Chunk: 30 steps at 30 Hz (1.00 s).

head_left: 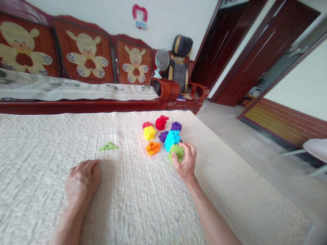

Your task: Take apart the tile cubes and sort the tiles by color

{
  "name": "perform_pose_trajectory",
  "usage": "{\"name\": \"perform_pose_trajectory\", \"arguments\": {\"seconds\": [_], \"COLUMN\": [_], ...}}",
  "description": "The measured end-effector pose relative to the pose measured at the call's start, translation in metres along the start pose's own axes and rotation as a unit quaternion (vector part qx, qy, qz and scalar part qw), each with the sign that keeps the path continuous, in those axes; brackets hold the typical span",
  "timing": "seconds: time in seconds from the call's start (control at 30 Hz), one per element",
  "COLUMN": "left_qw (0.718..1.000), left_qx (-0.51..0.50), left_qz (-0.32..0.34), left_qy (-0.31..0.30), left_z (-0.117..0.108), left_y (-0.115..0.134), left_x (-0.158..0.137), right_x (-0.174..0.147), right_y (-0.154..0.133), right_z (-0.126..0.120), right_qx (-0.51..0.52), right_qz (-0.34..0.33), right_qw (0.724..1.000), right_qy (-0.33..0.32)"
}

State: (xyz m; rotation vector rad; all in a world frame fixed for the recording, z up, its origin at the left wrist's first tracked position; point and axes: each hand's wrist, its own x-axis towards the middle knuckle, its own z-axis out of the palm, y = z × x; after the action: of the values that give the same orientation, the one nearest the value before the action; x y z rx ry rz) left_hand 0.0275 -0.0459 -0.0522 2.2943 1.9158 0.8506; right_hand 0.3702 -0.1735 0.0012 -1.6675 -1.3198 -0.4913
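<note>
My right hand (187,160) closes its thumb and fingers around a light green toothed plastic piece (176,152), shaped like a gear, at the near end of a cluster. Touching or just behind it is a blue stack of toothed pieces (171,140). Purple pieces (176,126), a red stack (161,122), a yellow stack (149,133) and an orange piece (152,148) lie around it. My left hand (83,178) rests on the tabletop cover with its fingers curled in, and nothing shows in it. A flat green triangular piece (108,146) lies just beyond that hand.
A quilted cream cover (122,204) spreads over the table, whose right edge runs diagonally. Behind stands a wooden sofa (163,93) with bear-patterned cushions (88,56) and a small fan (161,61). A pale chair or stool (315,149) is at the far right.
</note>
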Motion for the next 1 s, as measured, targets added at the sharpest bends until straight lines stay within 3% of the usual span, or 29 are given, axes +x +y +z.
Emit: {"name": "perform_pose_trajectory", "arguments": {"seconds": [0.1,0.17,0.27,0.4,0.53,0.67,0.87,1.0], "left_qw": [1.0,1.0,1.0,1.0,0.999,0.999,0.998,0.998], "left_qx": [0.001,-0.002,-0.007,-0.015,-0.025,-0.034,-0.043,-0.05], "left_qz": [-0.005,-0.004,0.0,0.003,-0.025,-0.04,-0.045,-0.047], "left_qy": [-0.01,-0.012,-0.005,0.007,-0.001,-0.012,-0.009,-0.004], "left_z": [-0.001,-0.001,-0.002,-0.002,-0.004,-0.007,-0.009,-0.01], "left_y": [0.0,0.0,0.001,0.006,0.011,0.016,0.018,0.019], "left_x": [0.0,0.0,0.0,0.0,0.0,0.0,-0.001,-0.001], "right_x": [-0.002,-0.008,-0.024,-0.048,-0.053,-0.033,0.004,0.009], "right_y": [-0.011,-0.025,-0.051,-0.072,-0.073,-0.089,-0.139,-0.152], "right_z": [-0.003,-0.002,0.006,0.017,0.032,0.074,0.172,0.205], "right_qx": [0.036,0.078,0.162,0.205,0.162,0.135,0.098,0.091], "right_qz": [-0.043,-0.082,-0.139,-0.166,-0.139,-0.14,-0.122,-0.116], "right_qw": [0.998,0.993,0.971,0.916,0.915,0.916,0.927,0.925], "right_qy": [0.033,0.022,-0.105,-0.303,-0.343,-0.352,-0.34,-0.349]}}
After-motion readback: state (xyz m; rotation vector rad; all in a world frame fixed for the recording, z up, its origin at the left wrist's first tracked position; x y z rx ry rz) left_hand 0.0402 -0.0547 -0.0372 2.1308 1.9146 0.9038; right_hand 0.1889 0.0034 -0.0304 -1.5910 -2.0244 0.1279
